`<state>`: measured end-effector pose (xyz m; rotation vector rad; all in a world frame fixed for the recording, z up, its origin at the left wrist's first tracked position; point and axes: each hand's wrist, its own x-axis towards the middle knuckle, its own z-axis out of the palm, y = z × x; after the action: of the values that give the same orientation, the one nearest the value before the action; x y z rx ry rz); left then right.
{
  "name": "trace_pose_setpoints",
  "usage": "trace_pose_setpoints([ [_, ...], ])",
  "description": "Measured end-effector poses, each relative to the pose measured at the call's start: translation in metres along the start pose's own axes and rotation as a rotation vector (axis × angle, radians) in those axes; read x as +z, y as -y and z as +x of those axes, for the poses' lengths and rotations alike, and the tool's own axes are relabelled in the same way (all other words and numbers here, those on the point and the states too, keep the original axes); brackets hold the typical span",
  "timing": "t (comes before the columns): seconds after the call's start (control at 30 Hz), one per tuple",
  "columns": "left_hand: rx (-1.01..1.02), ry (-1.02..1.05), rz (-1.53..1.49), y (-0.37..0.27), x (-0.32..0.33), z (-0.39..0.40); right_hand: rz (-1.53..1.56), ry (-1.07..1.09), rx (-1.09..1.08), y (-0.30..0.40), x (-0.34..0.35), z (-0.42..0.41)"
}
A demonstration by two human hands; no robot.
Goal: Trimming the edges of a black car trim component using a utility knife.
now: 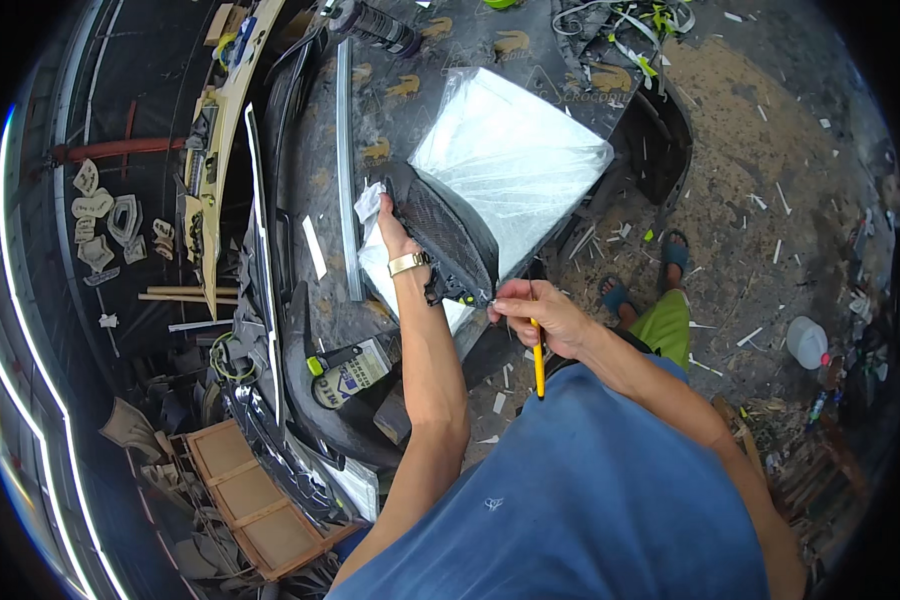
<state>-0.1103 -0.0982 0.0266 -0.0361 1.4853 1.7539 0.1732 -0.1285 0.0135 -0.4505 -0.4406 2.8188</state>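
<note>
My left hand, with a gold-coloured watch at the wrist, supports a black curved moulded part. Its face has a woven, carbon-fibre look, and my fingers are mostly hidden behind it. A crumpled white cloth or tissue shows by that hand. At the part's lower tip, my right hand pinches close to the edge with thumb and forefinger. The same hand keeps a slim yellow-handled tool against the palm, handle pointing toward my body; its working end is hidden. Beneath the part lies a square white slab wrapped in clear film.
A metal strip runs along the dark printed tabletop. Near its far edge lies a dark bottle. On the left are a labelled can and long black trim panels. Scraps litter the floor around a plastic jug.
</note>
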Motion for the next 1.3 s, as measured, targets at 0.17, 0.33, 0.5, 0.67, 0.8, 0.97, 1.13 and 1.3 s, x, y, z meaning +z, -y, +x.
trace_pose_setpoints([
  [0.17, 0.01, -0.021, -0.027, -0.004, -0.004, 0.004, 0.281, 0.102, 0.194, -0.001, -0.023, -0.003],
  [0.33, 0.116, -0.019, 0.011, 0.005, -0.001, 0.003, -0.195, -0.492, -0.132, 0.003, -0.074, -0.018],
  [0.5, 0.057, 0.071, -0.161, 0.025, -0.004, 0.008, -0.595, -0.607, -0.056, 0.039, -0.111, -0.061],
  [0.67, 0.062, 0.182, -0.204, 0.067, 0.008, 0.01, -0.455, -0.619, -0.184, -0.018, -0.149, -0.089],
  [0.8, 0.098, 0.153, -0.206, 0.067, 0.01, -0.003, -0.77, -0.56, -0.075, 0.001, -0.066, -0.086],
  [0.97, 0.112, 0.154, -0.169, 0.07, 0.023, -0.01, -1.297, -0.413, -0.177, 0.013, -0.026, -0.066],
  [1.13, 0.114, 0.124, -0.177, 0.072, 0.023, -0.009, -1.467, -0.409, -0.184, 0.017, -0.018, -0.054],
  [1.3, 0.116, 0.125, -0.192, 0.072, 0.022, -0.009, -1.458, -0.386, -0.161, 0.018, -0.017, -0.053],
])
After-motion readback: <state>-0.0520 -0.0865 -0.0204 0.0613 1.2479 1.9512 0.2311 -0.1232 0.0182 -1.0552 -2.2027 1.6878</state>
